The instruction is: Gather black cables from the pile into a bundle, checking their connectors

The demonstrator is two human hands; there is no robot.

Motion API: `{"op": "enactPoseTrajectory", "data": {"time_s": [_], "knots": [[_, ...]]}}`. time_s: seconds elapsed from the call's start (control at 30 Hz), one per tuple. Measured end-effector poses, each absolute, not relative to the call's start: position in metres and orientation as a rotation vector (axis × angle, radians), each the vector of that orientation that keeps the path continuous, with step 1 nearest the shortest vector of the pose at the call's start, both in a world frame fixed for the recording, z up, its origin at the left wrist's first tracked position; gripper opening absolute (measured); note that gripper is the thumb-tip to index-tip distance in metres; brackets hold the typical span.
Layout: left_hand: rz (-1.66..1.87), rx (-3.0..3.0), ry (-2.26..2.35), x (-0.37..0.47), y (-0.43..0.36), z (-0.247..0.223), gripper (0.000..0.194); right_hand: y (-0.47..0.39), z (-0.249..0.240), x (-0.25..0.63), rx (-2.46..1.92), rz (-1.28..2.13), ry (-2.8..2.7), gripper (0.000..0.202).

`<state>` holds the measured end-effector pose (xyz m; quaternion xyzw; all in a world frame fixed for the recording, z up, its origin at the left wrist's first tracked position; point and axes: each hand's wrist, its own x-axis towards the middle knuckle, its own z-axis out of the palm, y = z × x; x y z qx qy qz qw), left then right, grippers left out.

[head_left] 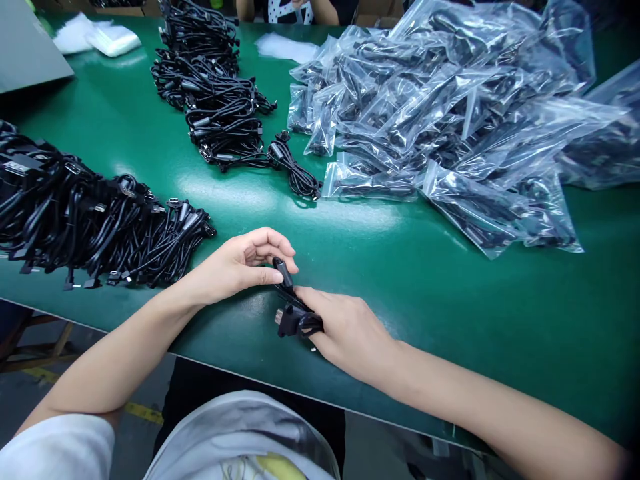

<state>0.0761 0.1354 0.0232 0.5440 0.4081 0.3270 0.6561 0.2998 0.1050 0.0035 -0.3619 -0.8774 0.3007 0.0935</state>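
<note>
Near the front edge of the desk [500, 300], we grip a coiled black cable [291, 320] in our right hand [353, 327]; our left hand [237, 260] curls loosely, thumb against the cable's barrel [284, 273], pinching or not we cannot tell. The cable should feel light, springy, best grasped mid-coil. Bare cable bundles [100, 220] line the desk's left; zip bags of cables [440, 100] crowd its far right.

black cable [293, 321]: part hidden by right hand [353, 330] | cable heap [100, 217], table's [400, 267] near edge: left end cut off | person [293, 12], far edge: top cut off
</note>
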Motion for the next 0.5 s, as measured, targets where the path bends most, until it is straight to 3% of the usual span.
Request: {"op": "enactPoseTrajectory", "data": {"time_s": [0.13, 0.4, 0.5], "knots": [[0.707, 1.233, 0.977, 0.0768, 0.1346, 0.0226, 0.031, 0.1086, 0.0067, 0.2973, -1.066, 1.151, -2.519, 0.024], [0.732, 1.352, 1.091, 0.0796, 0.1316, 0.0254, 0.029, 0.1074, 0.0036, 0.2971, -1.056, 1.225, -2.488, 0.023], [0.753, 1.442, 1.147, 0.0809, 0.129, 0.0251, 0.028, 0.1082, 0.0049, 0.2957, -1.085, 1.331, -2.424, 0.014]]}}
